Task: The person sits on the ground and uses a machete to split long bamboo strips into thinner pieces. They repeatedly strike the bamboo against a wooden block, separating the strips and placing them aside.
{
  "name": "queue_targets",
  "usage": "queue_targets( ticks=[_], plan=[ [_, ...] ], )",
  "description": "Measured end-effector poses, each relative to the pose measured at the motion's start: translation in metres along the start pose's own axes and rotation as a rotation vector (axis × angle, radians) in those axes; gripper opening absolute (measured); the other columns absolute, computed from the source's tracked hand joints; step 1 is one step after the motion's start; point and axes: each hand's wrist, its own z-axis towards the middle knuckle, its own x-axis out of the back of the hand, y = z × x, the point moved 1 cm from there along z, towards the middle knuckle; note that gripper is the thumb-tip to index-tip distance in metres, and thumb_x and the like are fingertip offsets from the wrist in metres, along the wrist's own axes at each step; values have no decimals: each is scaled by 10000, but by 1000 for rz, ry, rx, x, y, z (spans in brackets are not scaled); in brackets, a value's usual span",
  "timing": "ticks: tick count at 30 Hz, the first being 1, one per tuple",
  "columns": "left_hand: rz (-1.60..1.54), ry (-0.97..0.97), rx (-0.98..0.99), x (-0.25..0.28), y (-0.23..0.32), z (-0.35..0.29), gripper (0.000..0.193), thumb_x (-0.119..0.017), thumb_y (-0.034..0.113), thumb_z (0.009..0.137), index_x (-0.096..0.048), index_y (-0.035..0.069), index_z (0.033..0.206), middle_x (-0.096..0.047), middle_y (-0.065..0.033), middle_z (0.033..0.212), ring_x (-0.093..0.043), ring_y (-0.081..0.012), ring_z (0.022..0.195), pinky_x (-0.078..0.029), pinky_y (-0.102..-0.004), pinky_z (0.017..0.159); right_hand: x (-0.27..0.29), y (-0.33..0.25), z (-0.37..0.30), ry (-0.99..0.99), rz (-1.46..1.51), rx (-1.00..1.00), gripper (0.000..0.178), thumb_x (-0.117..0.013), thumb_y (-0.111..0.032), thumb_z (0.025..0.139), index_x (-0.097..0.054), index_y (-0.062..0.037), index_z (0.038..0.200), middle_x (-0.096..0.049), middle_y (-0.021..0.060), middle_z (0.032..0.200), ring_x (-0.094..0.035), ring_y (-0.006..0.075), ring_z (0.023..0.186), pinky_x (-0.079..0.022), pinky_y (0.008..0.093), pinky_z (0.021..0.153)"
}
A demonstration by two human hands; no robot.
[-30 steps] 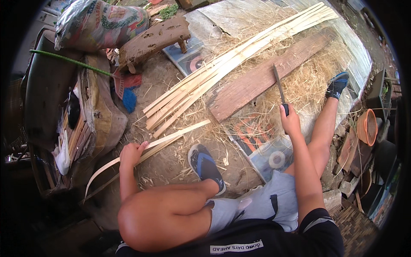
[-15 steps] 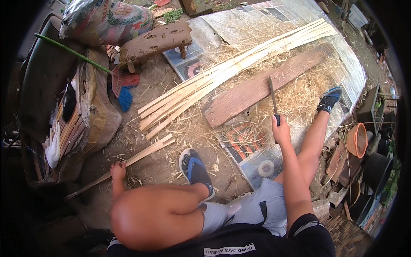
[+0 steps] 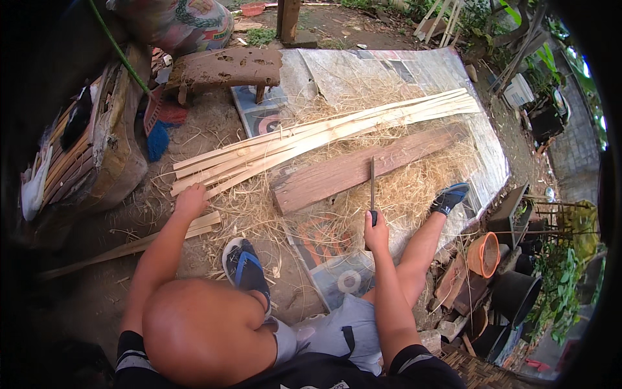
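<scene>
Long pale bamboo strips (image 3: pixel 304 136) lie in a loose bundle across the middle. At their near left end is my left hand (image 3: pixel 192 201), its fingers closed around the end of a strip; the fingertips are partly hidden. A second, smaller pile of strips (image 3: pixel 206 223) lies on the ground just below that wrist. My right hand (image 3: pixel 376 235) grips the black handle of a knife (image 3: pixel 372 185). Its long narrow blade points away from me, with the tip over a brown wooden board (image 3: pixel 343 175) that lies beside the bundle.
Curly shavings (image 3: pixel 414 188) cover much of the printed sheet (image 3: pixel 486 162) under the board. My sandalled feet are on either side. A low brown bench (image 3: pixel 227 68) and a broom (image 3: pixel 155 123) stand at far left. An orange basket (image 3: pixel 484 255) and black pots (image 3: pixel 515 298) sit at right.
My left hand has left the small pile and moved up and away to the end of the long strips. The right hand still holds the knife. The view has shifted, showing more background.
</scene>
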Motion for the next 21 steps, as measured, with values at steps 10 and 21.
queue_targets(
  ticks=[10,21],
  plan=[
    [-334,199,-85,111,-40,3,298,-679,265,838,-592,1,946,-618,-128,951,-657,-316,929,-515,-432,800,8,3,0,-27,3,3,486,-525,-505,1018,-569,-102,1286,-717,281,964,-690,488,924,-538,535,828],
    [-1173,143,-350,215,89,22,219,-561,242,1066,-568,65,938,-531,35,736,-521,-36,596,-429,-208,547,4,13,7,-32,63,25,561,-686,-482,924,-581,-63,1282,-722,247,946,-717,411,873,-561,472,781]
  ],
)
